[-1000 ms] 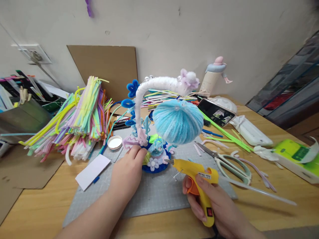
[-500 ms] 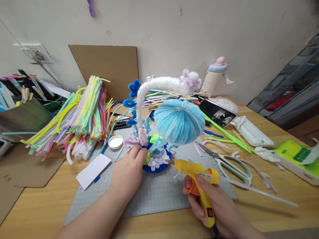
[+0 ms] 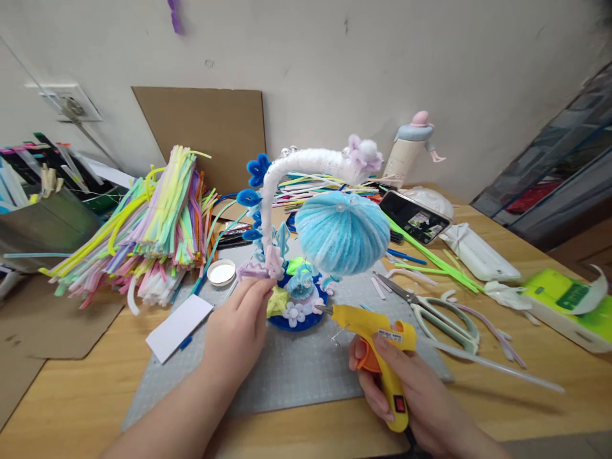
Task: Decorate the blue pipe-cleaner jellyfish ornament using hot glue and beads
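A pipe-cleaner lamp stands on the grey cutting mat point(image 3: 287, 382). It has a white curved stem point(image 3: 269, 204), a light-blue pleated shade point(image 3: 342, 233) and a dark-blue round base point(image 3: 299, 324) bearing flowers and a yellow-green star point(image 3: 277, 301). My left hand point(image 3: 238, 328) is closed at the lamp's left side, its fingertips at the pink bow point(image 3: 273, 262) by the stem's foot and partly hidden. In my right hand point(image 3: 406, 376) is a yellow hot glue gun point(image 3: 368, 326), fingers around its handle by the orange trigger. The nozzle points left, close to the base's right edge.
Pipe cleaners point(image 3: 167, 217) lie bundled at left, beside a round white lid point(image 3: 221, 273) and a white card point(image 3: 180, 328). On the right are scissors point(image 3: 449, 322), a propped phone point(image 3: 415, 217) and a green-and-white pack point(image 3: 568, 306). Cardboard point(image 3: 205, 127) leans against the wall.
My left hand has shifted slightly left and up, its fingers straighter, uncovering the yellow-green star. The glue gun remains in my right hand, almost unmoved.
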A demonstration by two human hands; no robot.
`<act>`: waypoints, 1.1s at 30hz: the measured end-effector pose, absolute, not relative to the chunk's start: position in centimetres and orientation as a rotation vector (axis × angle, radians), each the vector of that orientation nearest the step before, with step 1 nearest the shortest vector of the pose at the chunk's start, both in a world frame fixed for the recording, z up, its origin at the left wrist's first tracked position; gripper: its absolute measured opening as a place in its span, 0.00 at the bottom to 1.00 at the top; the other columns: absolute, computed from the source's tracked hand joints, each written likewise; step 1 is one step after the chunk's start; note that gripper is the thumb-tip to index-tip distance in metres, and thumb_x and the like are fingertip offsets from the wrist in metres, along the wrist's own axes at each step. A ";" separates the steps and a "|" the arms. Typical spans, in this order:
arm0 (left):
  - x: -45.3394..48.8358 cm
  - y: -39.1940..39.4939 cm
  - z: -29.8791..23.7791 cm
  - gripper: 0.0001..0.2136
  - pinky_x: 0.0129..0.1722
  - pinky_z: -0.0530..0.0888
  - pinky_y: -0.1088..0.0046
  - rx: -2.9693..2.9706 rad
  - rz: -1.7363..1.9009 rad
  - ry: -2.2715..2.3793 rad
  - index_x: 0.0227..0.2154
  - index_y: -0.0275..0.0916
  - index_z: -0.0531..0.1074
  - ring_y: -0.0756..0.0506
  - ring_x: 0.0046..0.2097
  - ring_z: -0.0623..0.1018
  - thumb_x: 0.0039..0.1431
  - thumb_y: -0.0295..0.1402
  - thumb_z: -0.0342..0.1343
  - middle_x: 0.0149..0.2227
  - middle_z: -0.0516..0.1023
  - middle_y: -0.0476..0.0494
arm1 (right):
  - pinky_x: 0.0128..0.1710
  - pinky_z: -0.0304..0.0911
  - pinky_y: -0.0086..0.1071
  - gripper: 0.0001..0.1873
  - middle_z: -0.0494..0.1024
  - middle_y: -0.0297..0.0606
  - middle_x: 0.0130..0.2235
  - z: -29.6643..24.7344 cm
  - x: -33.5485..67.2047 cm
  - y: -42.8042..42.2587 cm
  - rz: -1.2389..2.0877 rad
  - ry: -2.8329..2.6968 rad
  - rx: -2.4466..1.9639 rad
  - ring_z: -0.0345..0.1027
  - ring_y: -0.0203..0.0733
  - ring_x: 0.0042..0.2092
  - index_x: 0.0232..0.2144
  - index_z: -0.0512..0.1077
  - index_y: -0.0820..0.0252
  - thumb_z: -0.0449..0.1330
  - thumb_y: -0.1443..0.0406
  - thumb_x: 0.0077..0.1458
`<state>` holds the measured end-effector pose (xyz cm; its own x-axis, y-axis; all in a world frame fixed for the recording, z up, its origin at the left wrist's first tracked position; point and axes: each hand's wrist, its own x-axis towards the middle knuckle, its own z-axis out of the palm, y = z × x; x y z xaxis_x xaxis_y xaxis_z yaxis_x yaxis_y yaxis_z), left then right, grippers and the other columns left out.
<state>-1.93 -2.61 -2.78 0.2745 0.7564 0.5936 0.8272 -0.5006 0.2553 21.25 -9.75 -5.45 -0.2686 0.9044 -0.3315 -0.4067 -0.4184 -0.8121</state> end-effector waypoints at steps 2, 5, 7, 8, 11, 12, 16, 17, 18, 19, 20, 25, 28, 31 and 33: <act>-2.4 -3.0 -2.5 0.11 0.37 0.72 0.73 -2.341 -1.384 -1.454 0.43 0.42 0.68 0.48 0.40 0.76 0.59 0.25 0.50 0.39 0.75 0.46 | 0.15 0.44 0.22 0.23 0.64 0.30 0.13 -5.3 21.3 -9.7 1.806 -0.745 -1.011 0.50 0.27 0.13 0.29 0.71 0.63 0.50 0.50 0.58; -3.1 -3.7 -2.1 0.09 0.33 0.72 0.72 -2.048 -1.843 -1.531 0.41 0.41 0.67 0.49 0.34 0.75 0.57 0.26 0.52 0.36 0.73 0.46 | 0.15 0.44 0.23 0.21 0.65 0.31 0.14 -4.8 21.4 -9.8 1.822 -0.751 -0.996 0.52 0.27 0.14 0.30 0.71 0.63 0.51 0.52 0.58; -3.3 -4.6 -2.0 0.08 0.32 0.72 0.72 -1.886 -2.038 -1.665 0.40 0.40 0.67 0.49 0.33 0.74 0.57 0.29 0.53 0.36 0.72 0.46 | 0.16 0.47 0.23 0.18 0.69 0.34 0.18 -4.5 21.6 -9.9 1.881 -0.740 -0.970 0.55 0.28 0.15 0.31 0.73 0.64 0.53 0.54 0.57; -3.4 -5.2 -2.1 0.08 0.32 0.72 0.72 -1.855 -2.081 -1.750 0.40 0.40 0.67 0.49 0.33 0.73 0.57 0.30 0.53 0.36 0.72 0.46 | 0.16 0.48 0.24 0.17 0.72 0.37 0.22 -4.4 21.7 -10.1 1.916 -0.715 -0.953 0.57 0.29 0.17 0.31 0.73 0.65 0.54 0.56 0.56; -3.5 -7.3 -2.5 0.06 0.30 0.71 0.74 -1.986 -1.961 -1.991 0.38 0.41 0.67 0.50 0.31 0.72 0.58 0.32 0.52 0.34 0.71 0.48 | 0.19 0.56 0.27 0.14 0.76 0.44 0.37 -4.2 21.7 -10.7 1.948 -0.563 -0.935 0.66 0.36 0.26 0.36 0.75 0.64 0.56 0.60 0.53; -3.5 -7.9 -2.7 0.06 0.28 0.71 0.75 -2.090 -1.843 -2.040 0.38 0.41 0.67 0.51 0.30 0.72 0.58 0.32 0.52 0.33 0.71 0.48 | 0.21 0.59 0.28 0.14 0.76 0.45 0.39 -4.2 21.6 -10.9 1.933 -0.526 -0.938 0.68 0.38 0.29 0.38 0.75 0.63 0.57 0.61 0.52; -3.5 -8.6 -3.6 0.14 0.32 0.73 0.73 -2.495 -1.212 -2.084 0.48 0.43 0.66 0.47 0.38 0.73 0.59 0.29 0.48 0.43 0.70 0.44 | 0.28 0.63 0.32 0.13 0.76 0.44 0.39 -3.8 20.5 -11.9 1.880 -0.468 -0.967 0.68 0.41 0.32 0.37 0.77 0.64 0.62 0.64 0.47; -3.5 -8.4 -3.7 0.16 0.38 0.74 0.70 -2.514 -1.110 -2.048 0.50 0.44 0.65 0.46 0.43 0.73 0.58 0.28 0.47 0.46 0.69 0.43 | 0.29 0.63 0.32 0.12 0.76 0.43 0.38 -3.7 20.2 -12.1 1.873 -0.458 -0.978 0.67 0.40 0.32 0.36 0.77 0.64 0.63 0.64 0.47; -3.4 -8.0 -3.7 0.18 0.44 0.72 0.66 -2.511 -1.034 -2.000 0.52 0.43 0.65 0.44 0.47 0.71 0.58 0.27 0.47 0.48 0.68 0.41 | 0.29 0.63 0.33 0.12 0.76 0.43 0.37 -3.6 20.0 -12.3 1.862 -0.449 -0.991 0.67 0.40 0.32 0.35 0.77 0.64 0.63 0.63 0.47; -3.3 -7.7 -3.8 0.20 0.48 0.70 0.63 -2.502 -0.971 -1.952 0.53 0.43 0.65 0.42 0.49 0.70 0.57 0.26 0.47 0.48 0.67 0.40 | 0.30 0.63 0.33 0.12 0.76 0.42 0.36 -3.5 19.9 -12.5 1.845 -0.438 -1.004 0.67 0.40 0.32 0.34 0.77 0.64 0.63 0.63 0.48; -3.2 -7.3 -3.8 0.21 0.50 0.69 0.61 -2.499 -0.911 -1.910 0.54 0.42 0.64 0.41 0.50 0.69 0.56 0.25 0.48 0.49 0.67 0.39 | 0.29 0.63 0.33 0.11 0.76 0.42 0.36 -3.5 19.8 -12.8 1.828 -0.430 -1.013 0.66 0.40 0.31 0.34 0.77 0.64 0.63 0.63 0.48; -2.3 -6.8 -3.7 0.24 0.49 0.68 0.58 -2.464 -0.747 -1.855 0.57 0.43 0.61 0.40 0.50 0.67 0.57 0.23 0.45 0.50 0.65 0.37 | 0.29 0.63 0.32 0.10 0.76 0.41 0.34 -3.8 20.3 -13.8 1.756 -0.369 -1.003 0.66 0.39 0.30 0.33 0.77 0.64 0.62 0.63 0.49; -2.0 -6.9 -3.7 0.24 0.49 0.68 0.58 -2.482 -0.736 -1.837 0.56 0.43 0.63 0.40 0.50 0.67 0.56 0.22 0.44 0.50 0.65 0.37 | 0.28 0.63 0.33 0.10 0.76 0.41 0.33 -4.1 20.6 -14.0 1.731 -0.368 -0.965 0.65 0.39 0.30 0.33 0.77 0.64 0.61 0.63 0.50; -2.0 -7.1 -4.0 0.24 0.49 0.68 0.60 -2.491 -0.782 -1.835 0.56 0.42 0.63 0.41 0.50 0.67 0.57 0.22 0.44 0.49 0.65 0.38 | 0.28 0.63 0.33 0.10 0.76 0.40 0.32 -4.4 20.8 -14.0 1.741 -0.356 -0.926 0.65 0.39 0.29 0.34 0.77 0.64 0.60 0.63 0.51; -2.1 -7.2 -4.3 0.23 0.50 0.67 0.60 -2.468 -0.807 -1.847 0.56 0.40 0.62 0.40 0.50 0.67 0.57 0.22 0.44 0.50 0.65 0.38 | 0.28 0.63 0.33 0.10 0.76 0.40 0.32 -4.7 20.8 -14.0 1.750 -0.342 -0.897 0.64 0.38 0.29 0.34 0.77 0.64 0.60 0.63 0.52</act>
<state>-2.07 -7.15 -4.30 0.2002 0.9089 0.3659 0.8860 -0.3274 0.3284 20.83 -13.96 -4.68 -0.1271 0.9076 -0.4001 -0.6901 -0.3707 -0.6216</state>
